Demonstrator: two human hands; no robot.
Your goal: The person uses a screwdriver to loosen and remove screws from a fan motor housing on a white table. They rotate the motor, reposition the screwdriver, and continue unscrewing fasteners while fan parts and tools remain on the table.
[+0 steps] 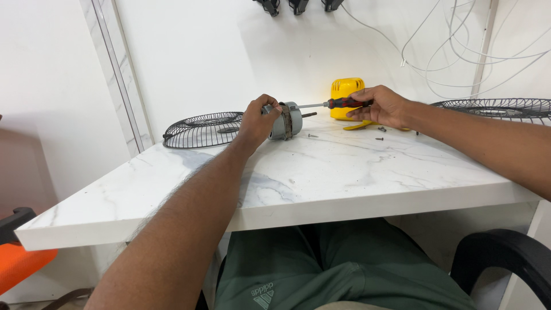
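— What are the hands doing?
— The left hand grips the grey motor on the table; the right hand clasps a screwdriver touching it.

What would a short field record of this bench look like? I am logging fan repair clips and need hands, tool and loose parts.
left hand: grips the grey fan motor, steadying it on the table
right hand: holds a red-and-black screwdriver, tip at the motor
surface: white marble-look table
loose parts: small screws by the right hand
behind: yellow housing
grilles: black wire fan guards, left and right
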